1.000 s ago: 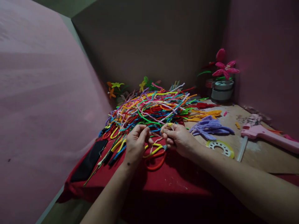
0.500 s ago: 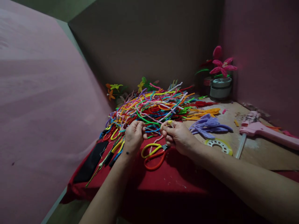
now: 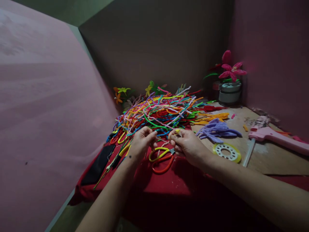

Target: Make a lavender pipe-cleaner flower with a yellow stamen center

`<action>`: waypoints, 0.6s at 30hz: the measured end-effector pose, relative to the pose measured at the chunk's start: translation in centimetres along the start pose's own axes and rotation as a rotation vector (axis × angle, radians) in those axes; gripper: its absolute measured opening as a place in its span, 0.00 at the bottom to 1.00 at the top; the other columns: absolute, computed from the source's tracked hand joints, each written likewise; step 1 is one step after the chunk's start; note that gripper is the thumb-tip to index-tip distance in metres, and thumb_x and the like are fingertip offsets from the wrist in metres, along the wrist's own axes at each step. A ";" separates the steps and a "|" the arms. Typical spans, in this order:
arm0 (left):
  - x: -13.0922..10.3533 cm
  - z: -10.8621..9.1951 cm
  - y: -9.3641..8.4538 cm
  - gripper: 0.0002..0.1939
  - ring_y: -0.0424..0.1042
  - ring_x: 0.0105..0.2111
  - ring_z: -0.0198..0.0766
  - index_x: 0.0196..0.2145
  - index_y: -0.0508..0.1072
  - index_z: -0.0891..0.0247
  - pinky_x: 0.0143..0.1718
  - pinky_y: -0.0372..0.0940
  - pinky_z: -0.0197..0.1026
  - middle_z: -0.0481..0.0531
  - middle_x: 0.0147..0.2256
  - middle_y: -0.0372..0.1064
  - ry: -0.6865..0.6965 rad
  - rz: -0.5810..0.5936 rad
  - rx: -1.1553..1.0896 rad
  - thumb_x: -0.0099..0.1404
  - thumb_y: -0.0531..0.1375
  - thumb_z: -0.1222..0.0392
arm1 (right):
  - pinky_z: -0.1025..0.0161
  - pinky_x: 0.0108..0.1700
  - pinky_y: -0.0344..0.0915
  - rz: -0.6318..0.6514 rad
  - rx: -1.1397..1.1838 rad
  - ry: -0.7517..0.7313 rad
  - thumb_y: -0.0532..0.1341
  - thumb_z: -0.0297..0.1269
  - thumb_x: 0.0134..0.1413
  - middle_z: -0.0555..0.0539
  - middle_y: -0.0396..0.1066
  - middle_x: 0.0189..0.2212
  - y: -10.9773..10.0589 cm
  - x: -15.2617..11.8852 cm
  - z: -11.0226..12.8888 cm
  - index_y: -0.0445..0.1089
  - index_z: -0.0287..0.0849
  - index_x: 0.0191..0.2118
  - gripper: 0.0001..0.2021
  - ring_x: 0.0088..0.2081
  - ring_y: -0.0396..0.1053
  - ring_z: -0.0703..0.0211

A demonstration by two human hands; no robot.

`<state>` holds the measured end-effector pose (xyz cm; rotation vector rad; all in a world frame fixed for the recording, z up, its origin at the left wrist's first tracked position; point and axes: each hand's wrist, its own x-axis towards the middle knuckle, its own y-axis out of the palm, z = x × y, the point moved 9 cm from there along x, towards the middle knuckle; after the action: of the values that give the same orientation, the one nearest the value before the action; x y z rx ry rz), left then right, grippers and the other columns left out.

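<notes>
My left hand is closed in a pinch on one end of a thin pale wire-like strand. The strand runs across to my right hand, whose thumb and fingers are also pinched together. A small yellow piece shows at the right fingertips; its kind is too small to tell. Just below and between the hands, scissors with one yellow and one red handle lie on the red cloth. Beyond the fingers rises a tangled heap of multicoloured pipe cleaners.
A purple pipe cleaner bundle, a tape roll and a pink glue gun lie on the board at right. Pink flowers stand in a grey pot. A flat black object lies at left. Walls close in both sides.
The view has shifted slightly, so the table things sit a little further right. Both hands stay pinched; my left hand looks slightly lower and the strand between them slants differently.
</notes>
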<state>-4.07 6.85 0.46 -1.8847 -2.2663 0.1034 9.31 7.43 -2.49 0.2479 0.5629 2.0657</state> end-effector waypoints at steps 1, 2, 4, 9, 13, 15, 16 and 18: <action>0.1 0.1 0.2 0.13 0.64 0.13 0.29 0.23 0.61 0.64 0.13 0.58 0.30 0.45 0.17 0.65 -0.008 0.023 -0.026 0.51 0.62 0.57 | 0.75 0.14 0.43 0.004 0.004 -0.009 0.59 0.32 0.44 0.57 0.58 0.16 0.1 -0.2 0.1 0.61 0.40 0.26 0.04 0.12 0.46 0.76; 0.1 0.2 0.3 0.13 0.66 0.15 0.31 0.24 0.61 0.65 0.14 0.60 0.31 0.47 0.19 0.67 -0.022 0.041 -0.055 0.51 0.62 0.57 | 0.75 0.14 0.43 0.009 0.007 -0.015 0.59 0.32 0.44 0.57 0.58 0.16 0.3 -0.3 0.2 0.61 0.40 0.26 0.04 0.12 0.46 0.76; 0.2 0.3 0.4 0.13 0.68 0.16 0.32 0.24 0.61 0.65 0.16 0.61 0.32 0.49 0.20 0.70 -0.046 0.046 -0.086 0.51 0.63 0.57 | 0.74 0.14 0.43 0.005 0.008 -0.015 0.58 0.33 0.45 0.57 0.58 0.15 0.3 -0.6 0.3 0.61 0.40 0.26 0.04 0.12 0.46 0.76; 0.4 -0.2 0.3 0.12 0.72 0.19 0.36 0.25 0.63 0.66 0.20 0.64 0.34 0.53 0.22 0.73 -0.054 0.026 -0.097 0.50 0.63 0.57 | 0.74 0.13 0.41 0.002 -0.012 -0.057 0.58 0.34 0.45 0.57 0.58 0.15 0.1 -1.3 0.5 0.63 0.41 0.25 0.04 0.12 0.46 0.76; 0.6 0.0 -0.4 0.12 0.71 0.17 0.37 0.24 0.64 0.68 0.21 0.65 0.36 0.53 0.19 0.71 -0.064 -0.004 -0.090 0.51 0.62 0.57 | 0.74 0.13 0.42 -0.005 -0.041 -0.091 0.58 0.34 0.46 0.56 0.57 0.15 -0.5 -2.1 0.8 0.63 0.40 0.24 0.05 0.12 0.46 0.75; 0.6 0.1 -0.7 0.11 0.70 0.16 0.36 0.24 0.64 0.68 0.20 0.65 0.36 0.52 0.18 0.71 -0.058 -0.011 -0.090 0.52 0.61 0.57 | 0.74 0.13 0.42 -0.014 -0.042 -0.083 0.58 0.33 0.47 0.56 0.57 0.15 -1.0 -2.4 0.7 0.63 0.40 0.25 0.04 0.12 0.46 0.75; 0.7 0.1 -0.6 0.11 0.71 0.17 0.36 0.24 0.64 0.68 0.20 0.65 0.36 0.52 0.19 0.71 -0.052 -0.002 -0.106 0.52 0.61 0.58 | 0.74 0.13 0.42 -0.017 -0.039 -0.070 0.58 0.33 0.46 0.56 0.57 0.15 -1.2 -2.6 0.5 0.63 0.40 0.25 0.04 0.12 0.45 0.75; 0.6 0.1 -0.1 0.10 0.71 0.19 0.37 0.25 0.64 0.67 0.23 0.66 0.38 0.52 0.22 0.72 -0.047 0.036 -0.179 0.53 0.61 0.59 | 0.74 0.13 0.41 -0.020 -0.034 -0.043 0.58 0.33 0.47 0.57 0.56 0.15 -1.6 -2.8 0.1 0.63 0.41 0.25 0.04 0.12 0.45 0.76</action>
<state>-4.31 7.45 0.42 -2.0307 -2.3432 -0.0525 12.01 5.80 -2.99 0.2646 0.5016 2.0440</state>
